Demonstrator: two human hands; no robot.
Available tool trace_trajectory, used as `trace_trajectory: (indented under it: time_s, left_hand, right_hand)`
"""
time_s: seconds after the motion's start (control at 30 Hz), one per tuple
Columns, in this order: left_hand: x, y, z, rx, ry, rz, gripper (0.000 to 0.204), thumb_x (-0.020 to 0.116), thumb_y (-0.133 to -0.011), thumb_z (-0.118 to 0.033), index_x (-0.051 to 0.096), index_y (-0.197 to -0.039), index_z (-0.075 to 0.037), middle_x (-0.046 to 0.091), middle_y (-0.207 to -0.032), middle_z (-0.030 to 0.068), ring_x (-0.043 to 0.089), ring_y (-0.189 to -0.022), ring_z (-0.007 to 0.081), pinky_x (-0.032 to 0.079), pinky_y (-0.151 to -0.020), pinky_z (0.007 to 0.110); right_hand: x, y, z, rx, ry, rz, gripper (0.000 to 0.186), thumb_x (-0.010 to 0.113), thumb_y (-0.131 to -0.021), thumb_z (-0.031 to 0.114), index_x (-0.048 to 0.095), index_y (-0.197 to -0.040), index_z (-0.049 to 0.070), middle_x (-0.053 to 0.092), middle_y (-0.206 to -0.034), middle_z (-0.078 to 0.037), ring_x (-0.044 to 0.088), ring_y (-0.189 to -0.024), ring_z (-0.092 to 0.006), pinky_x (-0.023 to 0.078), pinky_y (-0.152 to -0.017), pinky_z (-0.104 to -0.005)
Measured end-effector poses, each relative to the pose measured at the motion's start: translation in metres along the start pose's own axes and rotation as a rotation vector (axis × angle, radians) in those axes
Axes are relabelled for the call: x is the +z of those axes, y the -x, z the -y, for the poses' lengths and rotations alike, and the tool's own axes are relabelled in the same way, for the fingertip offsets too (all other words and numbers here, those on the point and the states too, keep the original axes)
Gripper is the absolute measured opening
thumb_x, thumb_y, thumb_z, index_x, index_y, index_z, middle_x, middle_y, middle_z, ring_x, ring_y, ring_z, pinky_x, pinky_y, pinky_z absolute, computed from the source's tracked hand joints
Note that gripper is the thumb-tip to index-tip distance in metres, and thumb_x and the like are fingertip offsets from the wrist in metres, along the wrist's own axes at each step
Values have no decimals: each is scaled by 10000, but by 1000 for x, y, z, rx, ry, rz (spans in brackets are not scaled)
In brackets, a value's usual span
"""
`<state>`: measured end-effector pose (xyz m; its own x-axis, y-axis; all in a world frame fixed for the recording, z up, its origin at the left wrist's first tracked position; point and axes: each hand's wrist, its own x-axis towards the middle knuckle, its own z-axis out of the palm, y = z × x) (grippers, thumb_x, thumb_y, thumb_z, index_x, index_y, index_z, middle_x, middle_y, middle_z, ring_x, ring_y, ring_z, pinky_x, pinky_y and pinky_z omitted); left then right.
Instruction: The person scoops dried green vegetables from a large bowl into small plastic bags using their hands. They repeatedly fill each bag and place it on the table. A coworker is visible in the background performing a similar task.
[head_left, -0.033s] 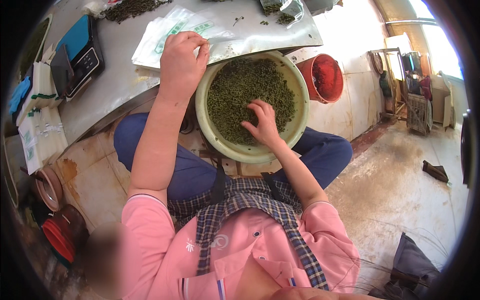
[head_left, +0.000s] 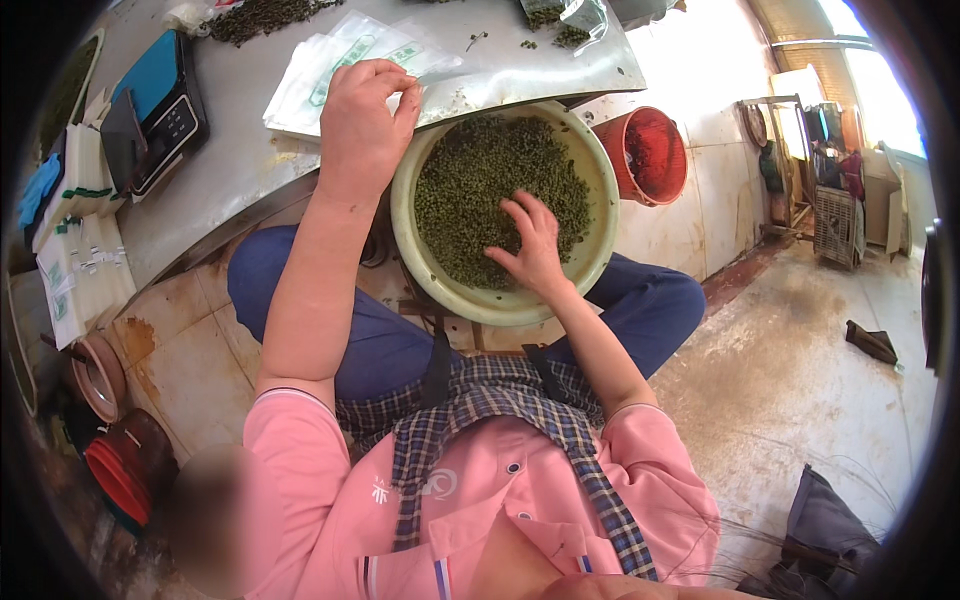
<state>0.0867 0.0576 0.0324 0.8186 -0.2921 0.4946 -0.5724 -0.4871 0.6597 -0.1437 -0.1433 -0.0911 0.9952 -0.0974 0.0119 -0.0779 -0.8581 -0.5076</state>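
My left hand (head_left: 365, 125) is over the front edge of the metal table, its thumb and forefinger pinched together. Whatever lies between those fingertips is too small to make out. Beneath and beside it is a stack of clear plastic bags (head_left: 300, 90) with green print. My right hand (head_left: 535, 245) has its fingers spread, palm down, at the surface of small dark green rolled tea leaves (head_left: 470, 190). These leaves fill much of a pale green round basin (head_left: 605, 215), which sits between my legs against the table.
A red plastic basket (head_left: 610, 150) stands right of the basin. On the metal table (head_left: 240, 150) are a black scale (head_left: 175, 130) with a blue top, loose twiggy leaves (head_left: 260, 18) and an open clear bag (head_left: 585, 20). Stacked white bags (head_left: 85, 270) lie at left; a dark object (head_left: 870, 342) is on the floor.
My right hand has shifted slightly up and to the right over the tea leaves, its fingers more raised. My left hand has hardly moved.
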Motion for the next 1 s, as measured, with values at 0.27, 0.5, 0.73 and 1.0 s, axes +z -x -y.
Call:
trace_trajectory:
  time_s: [0.27, 0.5, 0.73, 1.0]
  left_hand:
    - [1, -6, -16, -240, 237, 114, 158, 658, -866, -39, 703, -1018, -54, 720, -902, 74, 692, -718, 183, 552, -649, 291]
    - [4, -5, 0, -263, 375, 76, 231, 603, -938, -89, 691, -1152, -88, 734, -868, 87, 711, -797, 154, 553, -728, 284]
    - [4, -8, 1, -299, 391, 84, 166, 682, -896, -144, 726, -1040, -73, 736, -852, 58, 694, -802, 122, 533, -722, 268]
    - [-6, -9, 4, -457, 598, 148, 166, 723, -870, -131, 725, -1017, -55, 731, -856, 15, 661, -800, 67, 510, -659, 227]
  right_hand:
    - [24, -17, 20, -42, 190, 43, 1041, 876, -587, 398, 371, -1477, 208, 249, -1527, -222, 212, -1424, -440, 172, -1135, -617]
    - [33, -57, 6, -305, 134, -151, 294, 736, -663, 174, 655, -945, 160, 600, -1161, -30, 503, -1194, -285, 335, -1042, -484]
    - [-8, -79, -77, 302, -123, -615, 331, 623, -874, 259, 633, -1107, 24, 591, -1242, -193, 512, -1189, -373, 363, -1034, -466]
    - [-17, -32, -7, 144, -524, -195, 341, 726, -824, 205, 633, -1120, 64, 619, -1218, -117, 517, -1215, -313, 345, -1079, -443]
